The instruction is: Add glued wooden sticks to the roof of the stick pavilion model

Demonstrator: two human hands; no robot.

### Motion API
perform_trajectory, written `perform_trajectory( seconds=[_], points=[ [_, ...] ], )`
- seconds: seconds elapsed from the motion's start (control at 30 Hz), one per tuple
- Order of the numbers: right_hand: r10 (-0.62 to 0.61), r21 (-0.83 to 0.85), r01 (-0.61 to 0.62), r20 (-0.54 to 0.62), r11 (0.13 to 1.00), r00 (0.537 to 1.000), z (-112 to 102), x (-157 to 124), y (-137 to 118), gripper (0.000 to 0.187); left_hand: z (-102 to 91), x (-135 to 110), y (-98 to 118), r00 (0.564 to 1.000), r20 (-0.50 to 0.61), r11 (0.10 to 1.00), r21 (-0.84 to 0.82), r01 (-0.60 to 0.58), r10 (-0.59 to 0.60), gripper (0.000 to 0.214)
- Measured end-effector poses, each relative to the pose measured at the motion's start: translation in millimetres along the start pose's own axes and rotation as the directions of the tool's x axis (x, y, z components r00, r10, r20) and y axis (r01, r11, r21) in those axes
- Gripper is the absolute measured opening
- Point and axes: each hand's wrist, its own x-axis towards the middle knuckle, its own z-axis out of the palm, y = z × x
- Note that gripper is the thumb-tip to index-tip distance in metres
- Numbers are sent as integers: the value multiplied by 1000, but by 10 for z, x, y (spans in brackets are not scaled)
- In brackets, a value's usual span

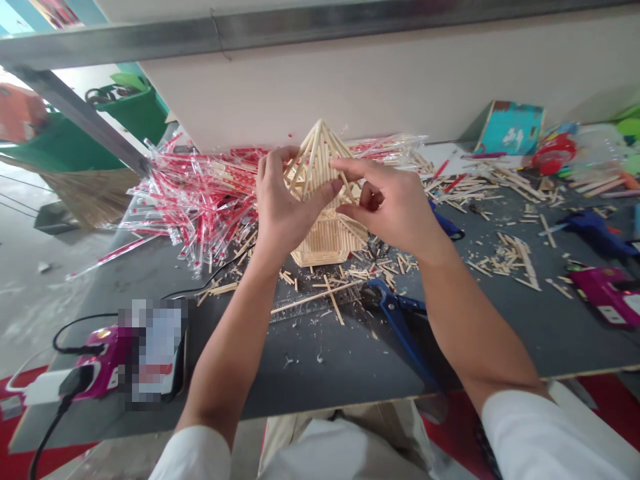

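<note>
A small model house made of thin wooden sticks (323,241) stands on the dark table in front of me. Its pointed stick roof (319,143) rises between my hands. My left hand (285,210) holds the roof from the left, with the thumb across its front and fingers around the far side. On the right, my right hand (395,200) has its index finger on the roof and its thumb lower down by the roof edge, gripping the model between them. Nearer me lie blue-handled cutters (400,327), a clear ruler (315,305) and loose sticks (333,300).
Red-and-clear plastic-wrapped sticks (200,193) are heaped at the left. Cut stick pieces (510,260) scatter rightward. A blue glue gun (600,230) and purple power strip (607,297) lie right. A phone (160,353) and another power strip (105,360) sit near left. A metal bar (300,30) crosses behind.
</note>
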Motion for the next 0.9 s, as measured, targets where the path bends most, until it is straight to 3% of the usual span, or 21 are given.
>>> perform_trajectory(
  seconds=[0.43, 0.7, 0.9],
  points=[
    [-56, -115, 58, 22, 992, 998, -18, -21, -56, 54, -11, 6, -70, 999, 22, 999, 31, -45, 44, 64],
    [-16, -156, 20, 24, 988, 1000, -24, -40, -64, 53, -17, -3, -42, 999, 33, 999, 40, -35, 34, 61],
    [25, -97, -23, 19, 995, 1000, -7, -44, -126, 53, -50, 9, -63, 996, 87, 1000, 24, -16, 14, 67]
  ],
)
